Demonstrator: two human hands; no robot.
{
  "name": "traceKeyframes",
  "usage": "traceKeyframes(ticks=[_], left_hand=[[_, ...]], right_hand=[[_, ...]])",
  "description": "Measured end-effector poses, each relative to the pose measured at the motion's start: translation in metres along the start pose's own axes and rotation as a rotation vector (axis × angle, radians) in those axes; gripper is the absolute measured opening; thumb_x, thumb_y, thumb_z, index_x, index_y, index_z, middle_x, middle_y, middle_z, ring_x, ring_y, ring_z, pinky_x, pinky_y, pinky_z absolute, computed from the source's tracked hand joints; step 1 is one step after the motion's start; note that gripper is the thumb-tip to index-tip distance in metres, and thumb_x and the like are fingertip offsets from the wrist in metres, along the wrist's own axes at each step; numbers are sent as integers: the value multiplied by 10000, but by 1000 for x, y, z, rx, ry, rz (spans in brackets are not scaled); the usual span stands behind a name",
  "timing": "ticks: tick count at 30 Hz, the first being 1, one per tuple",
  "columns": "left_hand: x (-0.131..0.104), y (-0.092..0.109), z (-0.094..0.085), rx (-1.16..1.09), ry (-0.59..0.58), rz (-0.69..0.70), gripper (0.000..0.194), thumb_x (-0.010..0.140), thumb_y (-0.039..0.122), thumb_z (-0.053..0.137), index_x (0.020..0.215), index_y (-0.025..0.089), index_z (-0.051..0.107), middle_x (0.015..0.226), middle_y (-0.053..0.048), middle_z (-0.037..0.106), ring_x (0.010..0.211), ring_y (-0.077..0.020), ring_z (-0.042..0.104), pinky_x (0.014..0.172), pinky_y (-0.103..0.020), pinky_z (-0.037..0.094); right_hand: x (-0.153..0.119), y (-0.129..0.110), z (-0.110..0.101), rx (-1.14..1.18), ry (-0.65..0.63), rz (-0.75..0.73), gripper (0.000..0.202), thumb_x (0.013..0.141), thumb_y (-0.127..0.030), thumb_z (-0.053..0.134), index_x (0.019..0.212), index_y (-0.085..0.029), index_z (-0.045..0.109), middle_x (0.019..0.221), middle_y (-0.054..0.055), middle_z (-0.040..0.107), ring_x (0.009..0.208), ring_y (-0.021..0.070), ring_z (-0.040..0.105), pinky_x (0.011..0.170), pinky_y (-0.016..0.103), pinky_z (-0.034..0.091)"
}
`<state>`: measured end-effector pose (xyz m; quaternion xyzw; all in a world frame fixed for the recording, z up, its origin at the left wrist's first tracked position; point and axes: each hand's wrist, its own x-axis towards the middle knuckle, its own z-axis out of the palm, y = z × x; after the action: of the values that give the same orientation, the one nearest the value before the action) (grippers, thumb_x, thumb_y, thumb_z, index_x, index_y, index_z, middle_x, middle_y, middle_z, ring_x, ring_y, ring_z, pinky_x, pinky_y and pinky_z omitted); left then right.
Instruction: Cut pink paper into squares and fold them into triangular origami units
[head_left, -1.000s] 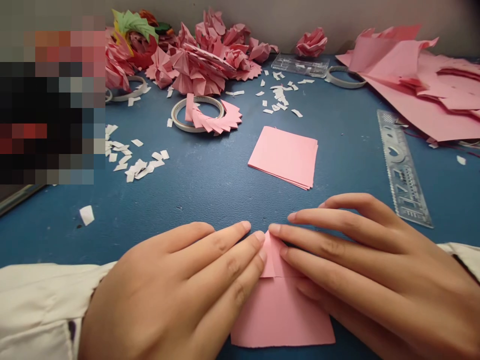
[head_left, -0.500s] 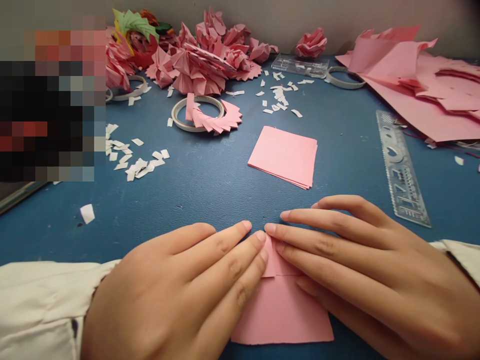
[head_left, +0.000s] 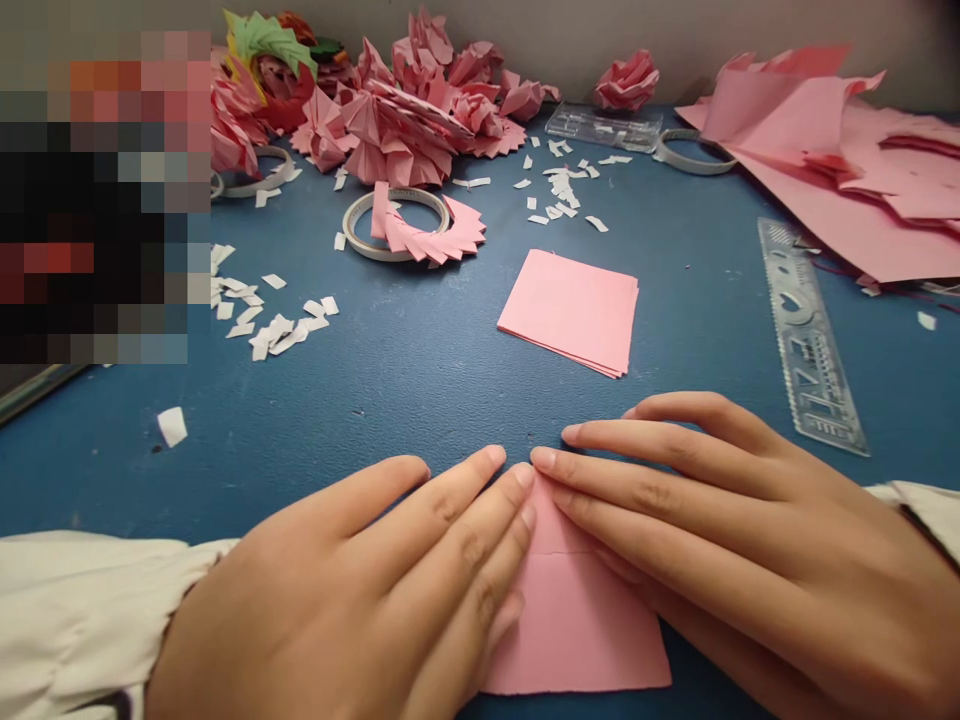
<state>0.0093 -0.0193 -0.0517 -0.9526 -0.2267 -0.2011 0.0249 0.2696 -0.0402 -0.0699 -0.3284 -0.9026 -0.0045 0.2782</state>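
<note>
A pink sheet of paper [head_left: 577, 625] lies flat before me, with a crease across its upper part. Its upper left and right sides are covered by my hands. My left hand [head_left: 375, 580] rests on the left part with fingers stretched out; the thumb shows below them over the paper. From the other side, my right hand [head_left: 720, 530] lies with long, spread fingers on the sheet's upper right. The fingertips of both hands come close together at the paper's top. Beyond them sits a small stack of pink paper squares [head_left: 570, 310], touched by neither hand.
A tape roll [head_left: 356, 240] has a folded pink ring piece [head_left: 435, 240] leaning over it. Clear ruler [head_left: 814, 340] lies right. White scraps [head_left: 281, 335] are scattered about. Folded pink paper flowers [head_left: 405, 110] pile up behind, and large pink sheets [head_left: 810, 180] lie back right.
The small folded flap edge by my left fingertips is no longer visible, and my left thumb now shows. My left hand has shifted slightly; the right stays nearly still.
</note>
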Motion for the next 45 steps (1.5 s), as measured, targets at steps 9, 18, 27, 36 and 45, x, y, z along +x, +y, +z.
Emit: traceKeyframes(ticks=[9, 18, 27, 36, 45], left_hand=[[1, -2, -1, -8, 5, 10, 384, 1140, 124, 308, 1261, 177, 669, 1270, 2, 790, 1347, -162, 642, 1052, -353, 457], [3, -4, 3, -19, -30, 23, 408, 1122, 78, 272, 1245, 171, 649, 1261, -19, 792, 1347, -174, 626, 1169, -355, 363], [2, -7, -1, -34, 2, 52, 348, 1158, 146, 308, 1169, 195, 653, 1226, -3, 799, 1307, -154, 591, 1093, -336, 384], [3, -9, 0, -25, -12, 46, 361, 1169, 136, 274, 1211, 175, 630, 1259, 15, 791, 1293, -121, 590, 1082, -316, 369], [6, -11, 0, -40, -11, 31, 353, 1170, 167, 257, 1233, 177, 604, 1236, 10, 798, 1291, -127, 604, 986, -357, 409]], right_hand=[[2, 4, -3, -4, -56, -30, 335, 1067, -106, 347, 1236, -146, 634, 1370, 81, 728, 1321, 198, 595, 1200, 401, 343], [0, 2, -2, 13, -46, -2, 328, 1080, -120, 355, 1228, -149, 646, 1388, 69, 719, 1334, 183, 586, 1211, 390, 341], [-1, -1, -1, 14, -25, 8, 318, 1090, -117, 358, 1216, -158, 646, 1377, 51, 728, 1344, 168, 585, 1218, 384, 352], [0, 1, -3, -22, -46, -38, 346, 1082, -81, 340, 1267, -113, 631, 1403, 34, 715, 1430, 191, 517, 1226, 404, 353], [0, 1, -4, -32, -47, -48, 361, 1084, -91, 331, 1265, -145, 638, 1366, 40, 735, 1455, 186, 496, 1235, 404, 324]])
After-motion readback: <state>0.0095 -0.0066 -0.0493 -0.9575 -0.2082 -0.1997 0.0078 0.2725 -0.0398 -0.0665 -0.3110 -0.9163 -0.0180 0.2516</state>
